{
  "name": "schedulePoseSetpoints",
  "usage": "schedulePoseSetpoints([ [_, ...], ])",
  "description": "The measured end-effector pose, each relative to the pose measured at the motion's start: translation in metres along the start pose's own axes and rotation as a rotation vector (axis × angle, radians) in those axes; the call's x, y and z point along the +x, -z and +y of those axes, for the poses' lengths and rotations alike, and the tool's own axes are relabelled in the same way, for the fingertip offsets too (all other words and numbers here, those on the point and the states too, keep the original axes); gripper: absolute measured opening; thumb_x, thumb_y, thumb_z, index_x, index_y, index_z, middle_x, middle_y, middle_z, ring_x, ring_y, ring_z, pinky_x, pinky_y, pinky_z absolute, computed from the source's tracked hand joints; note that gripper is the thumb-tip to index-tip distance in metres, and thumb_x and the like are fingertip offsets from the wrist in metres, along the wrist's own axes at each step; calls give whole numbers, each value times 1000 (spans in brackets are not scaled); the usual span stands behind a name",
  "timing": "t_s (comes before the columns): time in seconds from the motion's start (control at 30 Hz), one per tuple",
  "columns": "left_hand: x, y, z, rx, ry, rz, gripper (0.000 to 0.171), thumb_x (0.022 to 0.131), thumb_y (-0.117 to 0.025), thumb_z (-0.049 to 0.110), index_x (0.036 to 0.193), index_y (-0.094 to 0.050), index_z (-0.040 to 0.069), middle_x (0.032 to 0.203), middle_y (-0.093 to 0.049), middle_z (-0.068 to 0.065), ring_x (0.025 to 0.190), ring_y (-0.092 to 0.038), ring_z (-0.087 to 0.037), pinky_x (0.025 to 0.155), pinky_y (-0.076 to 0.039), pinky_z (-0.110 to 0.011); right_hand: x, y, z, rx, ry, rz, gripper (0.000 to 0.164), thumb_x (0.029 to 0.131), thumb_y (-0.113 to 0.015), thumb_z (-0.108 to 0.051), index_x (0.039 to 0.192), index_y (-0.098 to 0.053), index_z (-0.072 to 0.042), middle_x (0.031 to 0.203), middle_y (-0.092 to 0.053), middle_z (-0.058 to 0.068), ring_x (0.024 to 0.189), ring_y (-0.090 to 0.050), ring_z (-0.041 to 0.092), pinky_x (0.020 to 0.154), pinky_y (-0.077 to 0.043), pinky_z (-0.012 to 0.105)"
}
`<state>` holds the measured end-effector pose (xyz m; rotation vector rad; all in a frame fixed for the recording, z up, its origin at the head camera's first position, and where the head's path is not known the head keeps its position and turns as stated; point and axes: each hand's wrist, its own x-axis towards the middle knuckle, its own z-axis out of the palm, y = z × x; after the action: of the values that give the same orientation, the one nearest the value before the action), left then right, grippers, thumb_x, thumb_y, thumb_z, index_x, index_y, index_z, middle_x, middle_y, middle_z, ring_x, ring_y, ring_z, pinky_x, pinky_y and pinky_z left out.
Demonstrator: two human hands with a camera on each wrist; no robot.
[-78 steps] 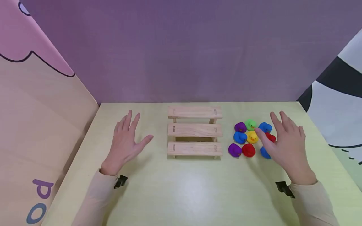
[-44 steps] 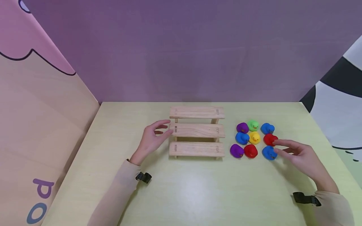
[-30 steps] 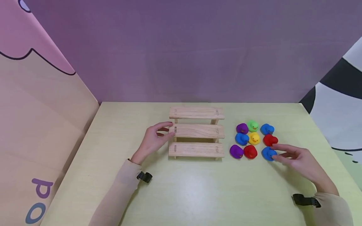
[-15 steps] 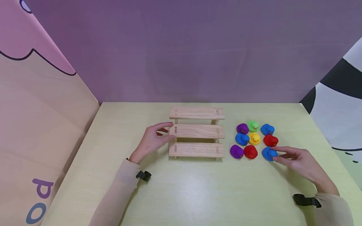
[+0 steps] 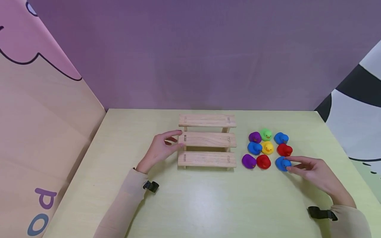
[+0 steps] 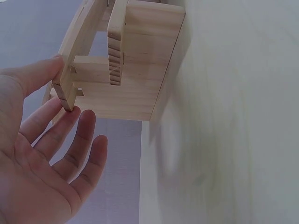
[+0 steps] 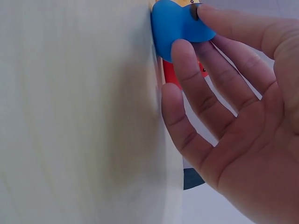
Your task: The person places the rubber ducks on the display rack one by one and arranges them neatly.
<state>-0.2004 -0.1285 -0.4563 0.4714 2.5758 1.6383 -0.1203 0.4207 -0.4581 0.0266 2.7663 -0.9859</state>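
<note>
A small three-step wooden stand (image 5: 208,139) sits at the middle of the table. My left hand (image 5: 160,148) pinches the left end of its middle step. In the left wrist view the thumb lies against one face of that board end (image 6: 67,86) and fingertips meet the other, the remaining fingers spread loosely. On the right, my right hand (image 5: 315,170) holds the nearest blue rubber duck (image 5: 281,164) between thumb and fingers. Seen from the right wrist, the thumb presses by the beak of the blue duck (image 7: 170,28), and a fingertip touches its body.
Close behind the held duck are a red duck (image 5: 284,150) and another blue duck (image 5: 281,138). To their left is a cluster of purple, green, blue, yellow and red ducks, including a yellow one (image 5: 267,147). A purple wall (image 5: 205,66) rises behind the pale table (image 5: 196,201).
Both hands were spread open over the table. The left has moved right and taken the stand's middle step; the right has come down to the nearest blue duck and gripped it.
</note>
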Motion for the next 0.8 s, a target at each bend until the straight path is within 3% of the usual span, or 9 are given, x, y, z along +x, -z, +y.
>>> schedulePoseSetpoints([
  [0.17, 1, 1, 1, 6, -10, -2, 48, 94, -83, 29, 140, -72, 21, 146, -69, 0, 115, -70, -25, 99, -58, -44, 0, 2, -2, 0, 34, 9, 54, 102, -74, -36, 145, -64, -6, 113, -58, -35, 92, -60, -5, 72, -54, 25],
  [0.27, 2, 2, 2, 4, -11, 1, 48, 94, -83, 29, 140, -72, 20, 146, -68, 1, 114, -70, -25, 99, -58, -44, 1, 4, -5, 1, 60, 23, 51, 102, -74, -32, 144, -65, -5, 109, -63, -35, 90, -63, -3, 71, -55, 24],
  [0.47, 3, 1, 3, -4, -1, 5, 48, 94, -83, 27, 140, -72, 21, 146, -68, 4, 113, -71, -23, 99, -58, -44, 0, 8, -9, 12, 82, 36, 50, 101, -75, -29, 143, -65, -3, 105, -74, -23, 87, -67, 0, 69, -56, 25],
  [0.67, 0, 0, 3, -17, 12, -4, 48, 94, -83, 26, 141, -71, 22, 145, -69, 4, 112, -71, -21, 100, -57, -44, -3, 12, -13, -3, 60, 17, 53, 101, -76, -33, 144, -65, -4, 108, -60, -38, 89, -65, -3, 72, -56, 24],
  [0.8, -1, 0, 1, -15, 8, -3, 48, 94, -83, 25, 140, -72, 22, 146, -68, 4, 112, -71, -21, 100, -58, -44, -4, 14, -20, -2, 76, 30, 51, 100, -77, -33, 142, -67, -5, 107, -59, -41, 88, -67, -3, 72, -57, 23],
])
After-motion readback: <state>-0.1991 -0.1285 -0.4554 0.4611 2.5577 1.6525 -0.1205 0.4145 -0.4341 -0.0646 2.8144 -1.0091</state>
